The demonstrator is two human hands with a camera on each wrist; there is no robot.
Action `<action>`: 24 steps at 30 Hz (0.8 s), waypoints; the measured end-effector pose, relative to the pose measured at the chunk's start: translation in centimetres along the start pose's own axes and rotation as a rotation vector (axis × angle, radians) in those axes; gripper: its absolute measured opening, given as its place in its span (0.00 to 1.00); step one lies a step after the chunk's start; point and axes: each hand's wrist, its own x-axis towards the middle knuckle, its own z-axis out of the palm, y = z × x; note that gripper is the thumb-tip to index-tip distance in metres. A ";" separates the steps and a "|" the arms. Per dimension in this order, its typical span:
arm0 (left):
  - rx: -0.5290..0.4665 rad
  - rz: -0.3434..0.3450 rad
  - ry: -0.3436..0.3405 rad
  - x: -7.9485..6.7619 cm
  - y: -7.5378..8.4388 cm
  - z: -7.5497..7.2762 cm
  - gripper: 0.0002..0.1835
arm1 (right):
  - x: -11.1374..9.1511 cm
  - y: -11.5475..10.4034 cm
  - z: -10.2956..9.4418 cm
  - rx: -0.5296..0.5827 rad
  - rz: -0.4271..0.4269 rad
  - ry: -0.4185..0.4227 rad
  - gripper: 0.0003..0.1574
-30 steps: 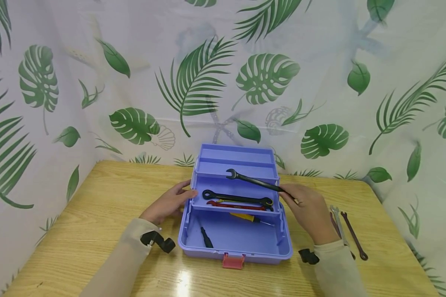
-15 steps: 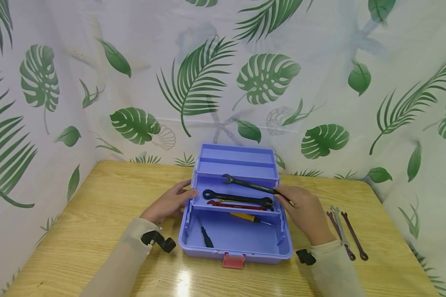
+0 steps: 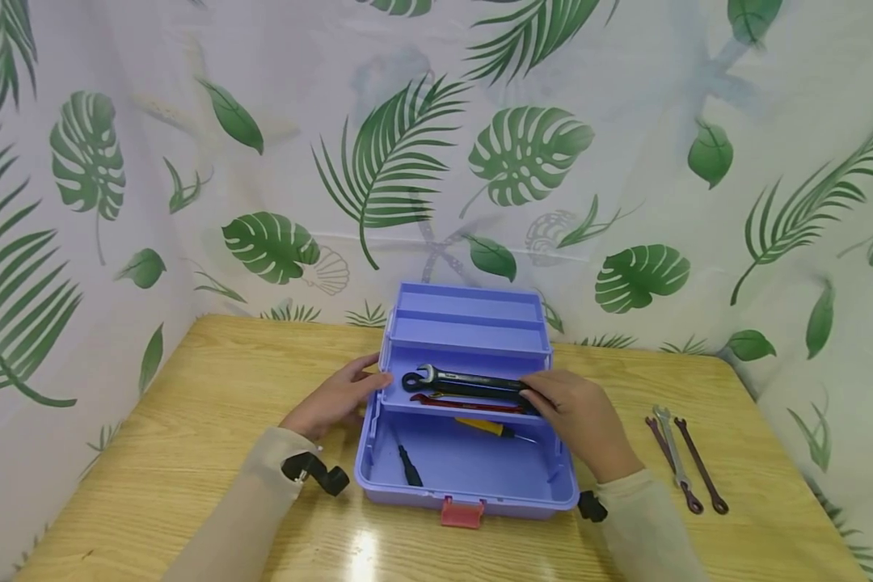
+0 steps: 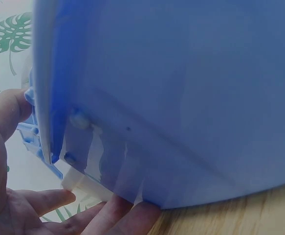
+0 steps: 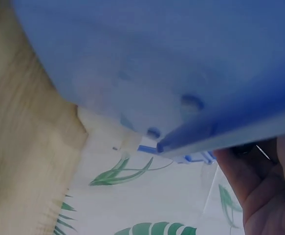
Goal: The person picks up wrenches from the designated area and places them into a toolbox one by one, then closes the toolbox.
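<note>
In the head view, my right hand [image 3: 575,416] pinches the near end of a dark combination wrench [image 3: 473,378], low over the upper tray [image 3: 451,356] of a lilac toolbox [image 3: 473,505]. Its open-end jaw points left, above a black ratchet wrench [image 3: 411,382]. A red wrench [image 3: 466,404] lies in front of them in the tray. My left hand [image 3: 338,398] grips the box's left side, thumb at the tray edge. In the left wrist view, its fingers [image 4: 132,218] press the outer wall [image 4: 181,98]. The box wall hides most of the right hand's work in the right wrist view.
A yellow-handled screwdriver [image 3: 483,425] and a black screwdriver [image 3: 409,467] lie in the lower compartment. Several wrenches, one of them silver [image 3: 672,449], lie right of the box on the wooden table [image 3: 262,356]. A red latch [image 3: 461,513] hangs at the front. Behind stands a leaf-print curtain [image 3: 422,162].
My right hand has moved left and down, bringing the dark combination wrench from above the tray down to the black ratchet wrench. The left hand has stayed at the box's side.
</note>
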 end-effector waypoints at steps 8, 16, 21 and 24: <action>-0.006 0.009 -0.003 0.1 -0.1 0.1 0.42 | 1.1 -0.9 -0.1 -0.010 -0.055 -0.042 0.13; -0.003 0.006 -0.003 0.2 -0.2 0.2 0.43 | 1.4 -1.3 -0.4 -0.021 -0.024 -0.129 0.11; -0.008 0.001 0.006 0.2 -0.2 0.2 0.43 | 1.6 -1.4 -0.5 -0.037 -0.003 -0.167 0.11; -0.006 -0.001 0.008 0.2 -0.3 0.2 0.44 | 1.6 -1.4 -0.6 -0.030 -0.006 -0.174 0.11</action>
